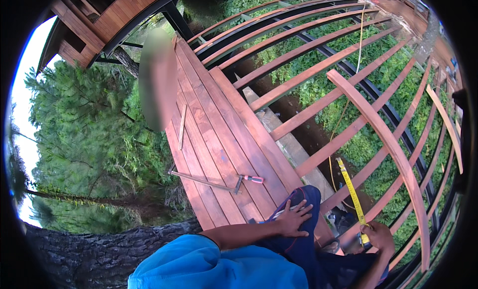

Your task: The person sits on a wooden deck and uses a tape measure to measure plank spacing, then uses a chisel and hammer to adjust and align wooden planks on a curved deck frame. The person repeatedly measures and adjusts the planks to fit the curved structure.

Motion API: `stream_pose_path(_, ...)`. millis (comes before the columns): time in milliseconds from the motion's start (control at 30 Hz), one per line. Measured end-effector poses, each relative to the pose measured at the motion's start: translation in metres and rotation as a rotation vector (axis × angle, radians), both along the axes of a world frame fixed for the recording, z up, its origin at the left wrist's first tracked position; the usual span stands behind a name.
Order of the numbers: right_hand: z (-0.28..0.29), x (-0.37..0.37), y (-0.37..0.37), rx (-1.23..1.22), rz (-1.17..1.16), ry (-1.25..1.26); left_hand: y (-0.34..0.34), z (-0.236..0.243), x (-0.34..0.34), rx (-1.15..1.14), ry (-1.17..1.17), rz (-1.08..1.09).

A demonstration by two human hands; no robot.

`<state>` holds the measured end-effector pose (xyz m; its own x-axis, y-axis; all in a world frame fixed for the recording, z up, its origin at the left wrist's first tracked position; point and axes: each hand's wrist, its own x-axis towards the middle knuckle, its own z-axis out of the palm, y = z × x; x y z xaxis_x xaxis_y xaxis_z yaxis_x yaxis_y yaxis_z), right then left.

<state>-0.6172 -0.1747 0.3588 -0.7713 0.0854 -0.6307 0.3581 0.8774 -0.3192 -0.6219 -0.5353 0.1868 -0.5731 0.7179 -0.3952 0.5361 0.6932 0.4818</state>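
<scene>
My right hand, at the lower right, is closed around a tape measure. Its yellow blade is drawn out and slants up and away over the open joists. My left hand lies on my dark-blue trouser knee with its fingers spread, holding nothing. Beyond that knee, a bar clamp with a red handle rests on the reddish deck boards. A thin wooden strip lies farther along the same boards.
Bare wooden joists run to the right, with gaps over greenery. A loose curved-looking plank lies across them, and a shorter strip is farther right. A thick tree trunk stands at lower left. A wooden building rises at far left.
</scene>
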Motion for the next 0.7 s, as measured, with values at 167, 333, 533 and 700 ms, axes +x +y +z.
stream_pose_path(167,0.0,-0.003,0.014,-0.032,-0.15,-0.037,0.003,-0.008,0.002,0.018,0.019,0.026)
stream_pose_path(333,0.001,-0.001,0.016,0.003,-0.16,-0.057,-0.002,-0.009,0.001,0.079,0.001,0.079)
stream_pose_path(533,0.001,0.0,0.011,-0.008,-0.141,0.026,-0.004,-0.014,0.0,0.137,-0.01,0.106)
stream_pose_path(700,0.005,0.003,0.0,-0.131,-0.132,0.074,-0.011,-0.019,0.0,0.205,-0.013,0.145)
